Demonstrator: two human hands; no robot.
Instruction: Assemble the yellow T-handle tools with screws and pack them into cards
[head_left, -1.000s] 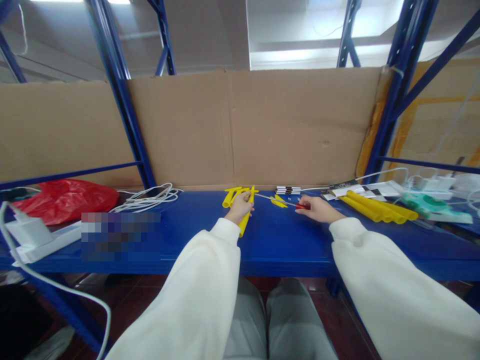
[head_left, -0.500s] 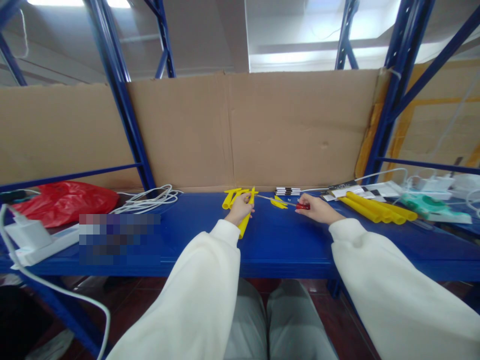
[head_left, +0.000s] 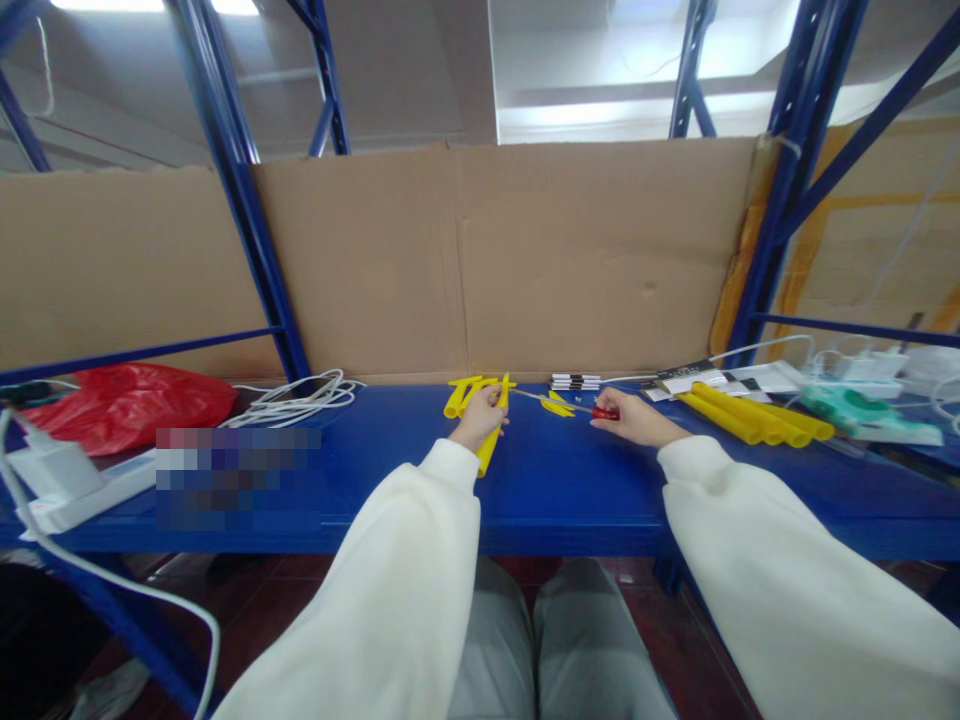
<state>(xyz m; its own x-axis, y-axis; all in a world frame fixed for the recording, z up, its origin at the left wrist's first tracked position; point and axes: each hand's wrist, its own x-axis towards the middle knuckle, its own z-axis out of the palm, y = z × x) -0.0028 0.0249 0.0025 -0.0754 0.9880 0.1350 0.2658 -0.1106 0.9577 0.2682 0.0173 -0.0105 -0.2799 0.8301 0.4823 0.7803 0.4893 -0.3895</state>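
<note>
Nothing visibly shifts: left fingers (head_left: 493, 396) clasp yellow tube (head_left: 490, 452), right fingers (head_left: 609, 400) red-handled tool (head_left: 601, 413), shaft crosswise near tube's far end.

Red bag (head_left: 139, 405) is lying at left, white cable (head_left: 304, 400) coiling beside it; cardboard (head_left: 360, 260) is standing behind, between blue posts (head_left: 257, 240).
</note>
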